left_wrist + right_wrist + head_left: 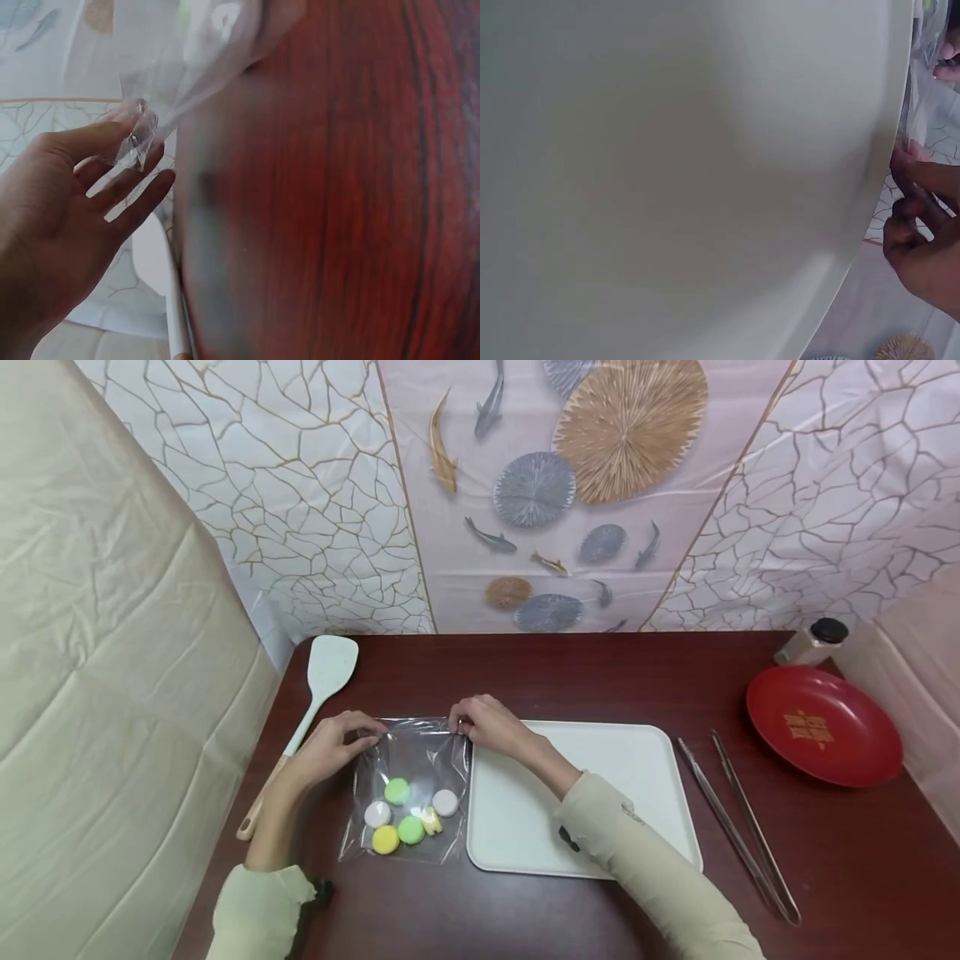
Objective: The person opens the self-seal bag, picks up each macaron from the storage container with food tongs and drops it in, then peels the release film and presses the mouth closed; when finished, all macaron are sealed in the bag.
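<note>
A clear plastic bag lies on the dark wooden table, its top edge toward the back. Inside it are several macarons in green, yellow and pale pink, such as a yellow macaron and a green macaron. My left hand pinches the bag's top left corner; in the left wrist view the thumb and index finger press the film while the other fingers spread loosely. My right hand pinches the top right corner, beside the white tray. In the right wrist view its fingers curl at the bag's edge.
A white spatula with a wooden handle lies left of the bag. Metal tongs rest right of the tray. A red plate and a black-lidded jar stand at the far right. A patterned cloth hangs behind the table.
</note>
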`<control>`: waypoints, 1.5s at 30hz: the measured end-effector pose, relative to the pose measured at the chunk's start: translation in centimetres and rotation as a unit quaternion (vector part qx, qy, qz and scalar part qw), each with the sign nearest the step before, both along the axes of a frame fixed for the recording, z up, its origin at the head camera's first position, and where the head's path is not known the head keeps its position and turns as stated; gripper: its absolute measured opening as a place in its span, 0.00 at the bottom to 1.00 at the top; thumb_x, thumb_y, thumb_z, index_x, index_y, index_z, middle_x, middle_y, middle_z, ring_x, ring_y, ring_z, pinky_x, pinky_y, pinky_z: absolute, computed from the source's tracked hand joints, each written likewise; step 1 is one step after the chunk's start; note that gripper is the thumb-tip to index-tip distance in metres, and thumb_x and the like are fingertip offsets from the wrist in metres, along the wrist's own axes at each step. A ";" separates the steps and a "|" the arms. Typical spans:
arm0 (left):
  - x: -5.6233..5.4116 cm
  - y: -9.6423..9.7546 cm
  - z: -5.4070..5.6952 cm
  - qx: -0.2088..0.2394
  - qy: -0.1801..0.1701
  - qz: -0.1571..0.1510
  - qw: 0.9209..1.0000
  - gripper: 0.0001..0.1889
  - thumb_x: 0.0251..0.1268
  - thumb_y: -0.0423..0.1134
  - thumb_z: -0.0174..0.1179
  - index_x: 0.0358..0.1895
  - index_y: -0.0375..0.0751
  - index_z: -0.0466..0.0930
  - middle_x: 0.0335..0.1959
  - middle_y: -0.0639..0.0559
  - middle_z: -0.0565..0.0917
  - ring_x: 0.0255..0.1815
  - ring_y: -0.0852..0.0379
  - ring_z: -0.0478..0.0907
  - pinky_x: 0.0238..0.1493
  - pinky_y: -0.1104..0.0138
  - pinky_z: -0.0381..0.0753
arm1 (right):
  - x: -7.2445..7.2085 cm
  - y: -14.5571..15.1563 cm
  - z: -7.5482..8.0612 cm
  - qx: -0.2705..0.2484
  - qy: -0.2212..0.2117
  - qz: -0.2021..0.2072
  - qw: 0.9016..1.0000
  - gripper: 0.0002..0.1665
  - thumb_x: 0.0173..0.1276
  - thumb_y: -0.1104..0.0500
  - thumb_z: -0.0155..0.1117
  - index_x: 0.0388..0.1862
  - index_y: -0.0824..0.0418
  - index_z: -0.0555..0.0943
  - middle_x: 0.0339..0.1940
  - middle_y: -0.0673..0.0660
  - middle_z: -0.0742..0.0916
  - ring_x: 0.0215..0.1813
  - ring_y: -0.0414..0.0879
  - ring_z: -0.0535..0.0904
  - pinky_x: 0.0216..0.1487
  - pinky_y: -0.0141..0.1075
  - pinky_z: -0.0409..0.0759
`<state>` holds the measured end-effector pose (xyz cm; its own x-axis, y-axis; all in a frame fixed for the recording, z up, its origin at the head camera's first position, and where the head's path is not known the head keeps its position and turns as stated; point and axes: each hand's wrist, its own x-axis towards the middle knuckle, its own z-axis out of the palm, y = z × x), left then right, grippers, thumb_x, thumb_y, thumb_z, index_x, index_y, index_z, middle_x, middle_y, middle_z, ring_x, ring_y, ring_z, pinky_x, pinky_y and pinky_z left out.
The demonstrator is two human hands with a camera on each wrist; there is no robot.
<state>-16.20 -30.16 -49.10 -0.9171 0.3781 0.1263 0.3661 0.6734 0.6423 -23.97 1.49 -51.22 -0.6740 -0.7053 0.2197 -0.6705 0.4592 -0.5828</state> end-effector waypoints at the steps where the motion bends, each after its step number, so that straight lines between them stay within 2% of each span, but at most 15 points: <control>1: -0.1 0.1 -0.2 -0.001 -0.003 0.001 1.000 0.12 0.74 0.27 0.70 0.55 0.38 0.92 0.52 0.46 0.92 0.57 0.43 0.86 0.60 0.49 0.83 | -0.1 -0.1 0.0 0.009 0.003 -0.007 1.000 0.14 0.67 0.72 0.64 0.34 0.55 0.89 0.35 0.50 0.92 0.42 0.46 0.81 0.49 0.39 0.82; 3: -0.2 0.3 -0.6 -0.010 -0.006 0.003 1.000 0.12 0.74 0.28 0.70 0.57 0.38 0.91 0.53 0.45 0.91 0.59 0.41 0.86 0.62 0.46 0.83 | 1.2 -0.3 2.3 0.030 -0.009 -0.025 0.999 0.14 0.63 0.76 0.64 0.32 0.60 0.89 0.31 0.53 0.91 0.40 0.49 0.77 0.49 0.42 0.80; 8: 0.3 0.5 -1.2 -0.034 -0.013 0.028 0.999 0.16 0.71 0.31 0.74 0.60 0.36 0.90 0.54 0.43 0.88 0.61 0.38 0.82 0.65 0.41 0.79 | 1.3 -0.8 2.0 0.072 0.016 -0.042 0.996 0.14 0.62 0.77 0.65 0.31 0.60 0.88 0.28 0.53 0.88 0.41 0.49 0.74 0.51 0.43 0.76; 12: 0.9 0.8 -1.7 -0.058 0.001 0.061 0.996 0.20 0.65 0.33 0.79 0.59 0.32 0.91 0.56 0.38 0.81 0.60 0.36 0.76 0.65 0.39 0.73 | 1.6 -1.2 2.0 0.125 -0.001 -0.080 0.989 0.13 0.66 0.73 0.71 0.29 0.56 0.88 0.34 0.53 0.85 0.47 0.53 0.75 0.54 0.47 0.77; 16: 1.1 1.2 -1.9 -0.073 0.002 0.086 0.994 0.23 0.66 0.35 0.79 0.61 0.30 0.89 0.70 0.27 0.75 0.71 0.27 0.69 0.73 0.35 0.69 | 1.8 -1.2 2.4 0.148 -0.048 -0.120 0.981 0.14 0.69 0.70 0.71 0.28 0.54 0.88 0.43 0.55 0.82 0.52 0.58 0.72 0.57 0.51 0.76; 21: 0.9 1.5 -2.1 -0.052 -0.019 0.106 0.993 0.25 0.71 0.38 0.76 0.65 0.27 0.85 0.84 0.22 0.60 0.84 0.20 0.56 0.80 0.31 0.62 | 1.2 -0.8 2.2 0.146 -0.036 -0.160 0.976 0.12 0.62 0.70 0.72 0.25 0.54 0.89 0.43 0.57 0.85 0.51 0.60 0.74 0.53 0.53 0.76; 28: -0.7 0.1 -5.3 -0.031 0.017 0.129 0.991 0.23 0.84 0.51 0.63 0.64 0.35 0.88 0.83 0.24 0.65 0.83 0.21 0.61 0.78 0.35 0.69 | 0.6 -0.8 3.4 0.182 -0.054 -0.212 0.959 0.11 0.63 0.70 0.68 0.24 0.58 0.88 0.47 0.61 0.87 0.55 0.64 0.79 0.57 0.55 0.78; 31: -0.7 0.3 -4.2 -0.033 -0.006 0.123 0.992 0.21 0.86 0.45 0.61 0.65 0.32 0.87 0.83 0.21 0.63 0.85 0.21 0.57 0.79 0.33 0.67 | 0.5 -0.8 3.4 0.174 -0.049 -0.203 0.962 0.11 0.65 0.71 0.68 0.26 0.59 0.88 0.46 0.60 0.88 0.54 0.63 0.80 0.57 0.55 0.79; 33: -0.7 0.2 -4.1 -0.031 -0.012 0.128 0.991 0.21 0.86 0.44 0.60 0.67 0.32 0.86 0.83 0.21 0.63 0.85 0.22 0.56 0.80 0.33 0.66 | 0.6 -0.4 3.4 0.134 -0.036 -0.184 0.973 0.09 0.68 0.71 0.68 0.29 0.61 0.88 0.43 0.60 0.87 0.51 0.61 0.81 0.57 0.55 0.80; 35: 0.0 0.3 -2.7 -0.024 -0.039 0.124 0.991 0.23 0.86 0.42 0.60 0.70 0.28 0.82 0.84 0.20 0.60 0.85 0.20 0.55 0.79 0.30 0.64 | 0.2 0.6 2.1 0.076 -0.023 -0.147 0.986 0.09 0.76 0.66 0.68 0.35 0.61 0.90 0.39 0.58 0.88 0.48 0.57 0.83 0.57 0.51 0.82; 36: 0.2 0.3 -2.5 -0.021 -0.050 0.125 0.991 0.25 0.86 0.43 0.58 0.72 0.26 0.79 0.85 0.21 0.58 0.85 0.20 0.54 0.79 0.30 0.63 | 0.6 1.3 2.4 0.048 -0.019 -0.128 0.990 0.09 0.79 0.64 0.66 0.37 0.62 0.90 0.38 0.57 0.88 0.46 0.54 0.83 0.55 0.49 0.83; 39: 0.9 -0.1 -2.8 -0.013 -0.059 0.138 0.989 0.31 0.91 0.48 0.50 0.79 0.24 0.68 0.87 0.25 0.57 0.84 0.21 0.56 0.80 0.32 0.63 | 2.4 3.7 3.8 -0.011 -0.013 -0.082 0.996 0.15 0.86 0.59 0.61 0.40 0.64 0.89 0.34 0.56 0.90 0.41 0.49 0.86 0.49 0.45 0.86; 41: 1.4 0.2 -2.2 -0.006 -0.062 0.153 0.986 0.32 0.94 0.48 0.43 0.82 0.21 0.62 0.87 0.26 0.56 0.84 0.20 0.56 0.82 0.33 0.60 | 4.0 5.4 5.0 -0.032 -0.012 -0.073 0.997 0.17 0.88 0.58 0.58 0.41 0.63 0.89 0.34 0.54 0.91 0.40 0.47 0.87 0.45 0.43 0.87; 42: 1.6 0.6 -1.7 0.000 -0.061 0.165 0.984 0.32 0.94 0.46 0.41 0.82 0.21 0.60 0.87 0.26 0.56 0.84 0.20 0.56 0.83 0.34 0.58 | 5.8 6.1 7.1 -0.035 -0.014 -0.080 0.996 0.15 0.87 0.62 0.59 0.40 0.65 0.89 0.34 0.56 0.91 0.40 0.49 0.88 0.44 0.44 0.87; 45: 2.9 2.3 1.0 0.011 -0.055 0.176 0.983 0.29 0.94 0.38 0.37 0.84 0.19 0.54 0.87 0.25 0.53 0.84 0.17 0.52 0.85 0.34 0.51 | 7.9 8.5 8.7 -0.046 0.007 -0.101 0.994 0.14 0.87 0.63 0.59 0.42 0.63 0.89 0.37 0.56 0.92 0.43 0.48 0.89 0.46 0.44 0.88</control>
<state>-13.27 -27.82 -48.07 -0.9991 0.0341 0.0236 0.0411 0.7314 0.6808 -16.11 10.02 -42.52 -0.7966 -0.5317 0.2876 -0.5781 0.5309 -0.6196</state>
